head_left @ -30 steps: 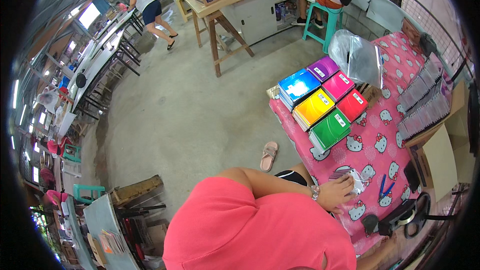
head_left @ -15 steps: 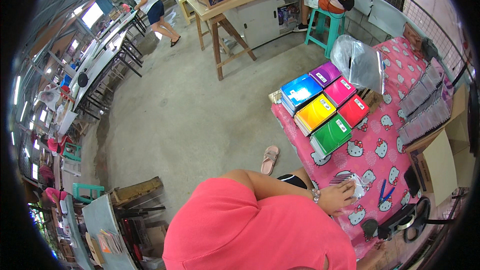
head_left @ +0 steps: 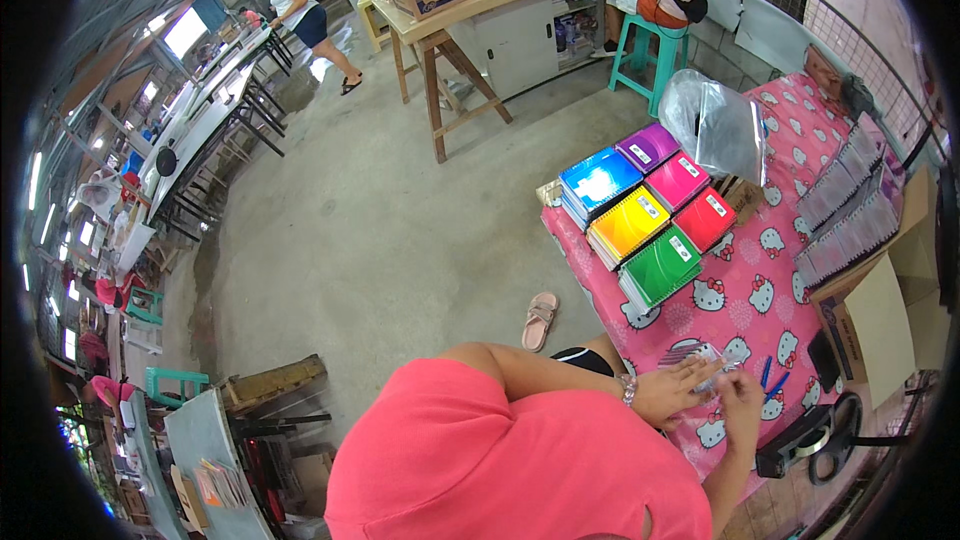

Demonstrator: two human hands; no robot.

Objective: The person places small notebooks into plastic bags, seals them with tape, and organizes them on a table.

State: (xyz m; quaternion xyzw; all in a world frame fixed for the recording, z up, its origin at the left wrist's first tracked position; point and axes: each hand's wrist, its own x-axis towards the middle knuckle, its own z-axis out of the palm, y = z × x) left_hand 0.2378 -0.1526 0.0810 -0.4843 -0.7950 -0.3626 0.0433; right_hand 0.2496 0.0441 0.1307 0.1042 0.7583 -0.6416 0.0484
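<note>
Left hand (head_left: pixel 675 392): flat on one clear plastic packet (head_left: pixel 709 351) | Right hand (head_left: pixel 738 396): fingers curled beside it, cannot tell if gripping | Packet: on one pink patterned tablecloth (head_left: pixel 745 312) | Near: one blue two-armed tool (head_left: pixel 777 386) | Farther: six glossy spiral-notebook stacks (head_left: pixel 642 219), six colours

The hands (head_left: pixel 667 394) partly hide the plastic packet (head_left: pixel 708 351).
</note>
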